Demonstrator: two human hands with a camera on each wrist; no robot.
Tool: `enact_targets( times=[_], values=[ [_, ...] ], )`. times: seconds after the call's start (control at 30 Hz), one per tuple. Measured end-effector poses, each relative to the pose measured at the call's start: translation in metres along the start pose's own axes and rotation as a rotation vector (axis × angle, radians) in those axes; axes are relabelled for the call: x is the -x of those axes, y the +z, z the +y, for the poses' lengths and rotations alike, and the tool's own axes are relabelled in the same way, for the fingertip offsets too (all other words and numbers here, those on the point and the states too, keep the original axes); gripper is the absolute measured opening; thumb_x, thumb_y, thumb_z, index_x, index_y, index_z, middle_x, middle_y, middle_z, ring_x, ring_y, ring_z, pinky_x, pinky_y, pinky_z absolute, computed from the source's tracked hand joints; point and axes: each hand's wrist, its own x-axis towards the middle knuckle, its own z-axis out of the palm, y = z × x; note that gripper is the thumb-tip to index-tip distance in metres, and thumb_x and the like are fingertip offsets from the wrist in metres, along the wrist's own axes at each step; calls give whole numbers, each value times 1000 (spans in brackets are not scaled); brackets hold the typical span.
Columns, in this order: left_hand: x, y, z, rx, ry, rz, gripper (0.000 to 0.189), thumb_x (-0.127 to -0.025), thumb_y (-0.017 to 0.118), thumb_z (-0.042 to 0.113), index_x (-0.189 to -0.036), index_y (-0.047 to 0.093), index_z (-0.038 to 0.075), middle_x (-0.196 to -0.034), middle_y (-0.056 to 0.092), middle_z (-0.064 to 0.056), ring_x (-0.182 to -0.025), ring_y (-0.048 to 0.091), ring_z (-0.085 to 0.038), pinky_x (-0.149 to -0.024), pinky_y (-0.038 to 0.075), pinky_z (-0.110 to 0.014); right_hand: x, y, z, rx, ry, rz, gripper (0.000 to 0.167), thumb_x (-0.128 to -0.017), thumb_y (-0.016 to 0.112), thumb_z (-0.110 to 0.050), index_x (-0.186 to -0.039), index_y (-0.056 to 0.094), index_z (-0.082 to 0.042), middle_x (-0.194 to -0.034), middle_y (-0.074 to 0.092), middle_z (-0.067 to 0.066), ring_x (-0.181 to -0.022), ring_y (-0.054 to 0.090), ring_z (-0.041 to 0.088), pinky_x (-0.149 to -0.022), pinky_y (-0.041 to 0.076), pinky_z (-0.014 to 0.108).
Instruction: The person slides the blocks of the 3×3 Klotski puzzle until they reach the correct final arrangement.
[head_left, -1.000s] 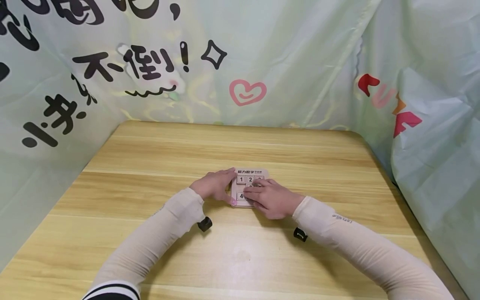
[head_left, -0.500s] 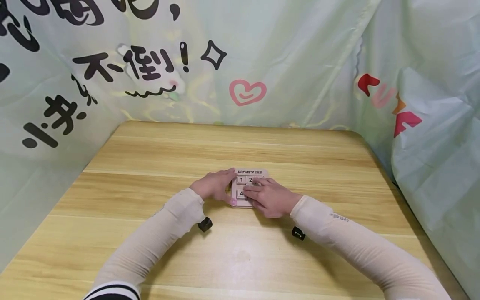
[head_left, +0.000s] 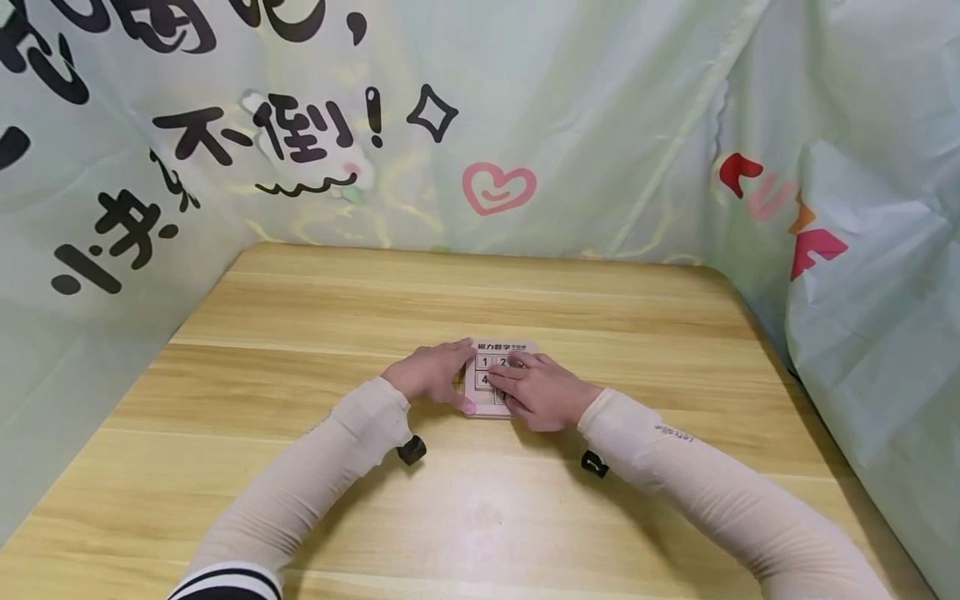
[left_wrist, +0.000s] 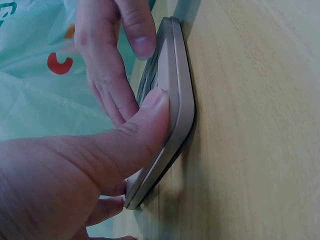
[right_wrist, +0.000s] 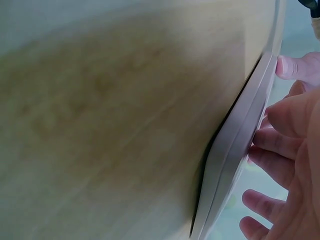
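A flat pale number slide puzzle [head_left: 482, 399] lies on the table, with dark lettering across its top. My left hand [head_left: 431, 372] grips its left edge, thumb at the near corner and fingers along the far part. In the left wrist view that thumb presses the rim of the puzzle [left_wrist: 184, 95]. My right hand [head_left: 549, 395] reaches in from the right, its extended fingertips resting on the tiles. Tile 4 [head_left: 484, 380] sits below tile 1 [head_left: 484, 362], with tile 2 [head_left: 502, 362] beside the latter. The right hand hides most other tiles.
The wooden table [head_left: 360, 300] extends around the puzzle on all sides. A pale printed curtain [head_left: 600, 125] stands along its back and both sides. Each wrist carries a small black camera, such as the left wrist camera [head_left: 412, 450].
Tile 4 has slid away from me, from lower on the board to just under tile 1, with the right hand shifting slightly the same way. The left hand keeps its hold.
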Motion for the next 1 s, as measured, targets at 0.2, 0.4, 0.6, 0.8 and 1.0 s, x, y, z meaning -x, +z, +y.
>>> enact_targets(
  times=[0.2,0.4,0.6,0.8,1.0],
  values=[
    [1,0,2,-2,-7,-9,100,-75,78,49,-153,29,9,-160,15,-7,-145,21,-28,-116,18,-52,-1,3,2,-3,25,-28,48,-99,47,-26,-143,49,-9,-147,47,5,-135,38,34,-109,33,54],
    [3,-3,3,-27,-8,-15,98,-76,77,50,-153,30,10,-161,15,-6,-145,20,-26,-116,20,-49,-2,2,2,-5,37,-37,48,-99,46,-26,-144,47,-10,-148,46,5,-136,37,33,-110,31,54],
    [2,-2,3,-12,-3,-17,98,-76,78,49,-153,30,9,-161,15,-6,-145,20,-26,-116,19,-50,0,3,2,-12,38,-43,49,-99,45,-26,-145,45,-8,-149,44,7,-136,36,35,-109,32,55],
    [3,-1,4,-3,-3,-21,99,-77,78,48,-153,29,9,-161,15,-6,-145,19,-25,-117,18,-47,5,4,3,-10,26,-29,49,-99,45,-25,-144,46,-4,-147,46,10,-136,36,35,-109,33,55],
    [2,-2,3,-15,-11,-12,99,-76,78,48,-153,29,10,-161,15,-6,-145,19,-26,-117,18,-44,12,1,4,-33,21,-1,49,-97,47,-24,-141,48,-1,-142,49,13,-134,38,36,-108,34,55]
  ],
)
